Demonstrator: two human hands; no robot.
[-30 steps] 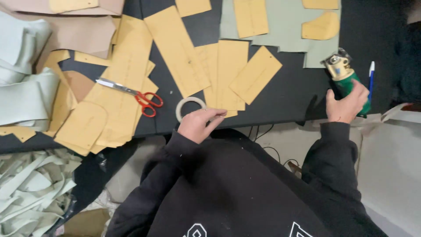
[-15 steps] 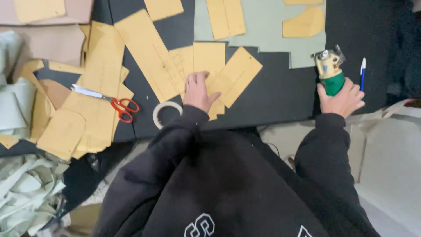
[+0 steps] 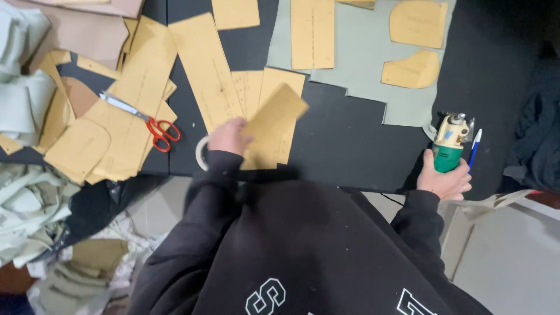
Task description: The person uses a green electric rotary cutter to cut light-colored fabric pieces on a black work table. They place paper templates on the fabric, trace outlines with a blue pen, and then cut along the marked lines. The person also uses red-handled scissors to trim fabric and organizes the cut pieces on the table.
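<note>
— Where's the card pattern piece (image 3: 274, 116)?

— In the left hand (image 3: 228, 137), pinched at its lower edge, tilted, long axis running toward one o'clock above the desk (image 3: 350, 146).

— The right hand (image 3: 446, 179)?

— Wrapped around the green fabric cutter (image 3: 450, 143) at three o'clock, well apart, a blue pen (image 3: 473, 149) just beside it.

— Around the left?

— Tape roll (image 3: 202, 153) touching at seven o'clock; red scissors (image 3: 143, 119) at nine; more pattern pieces underneath.
</note>
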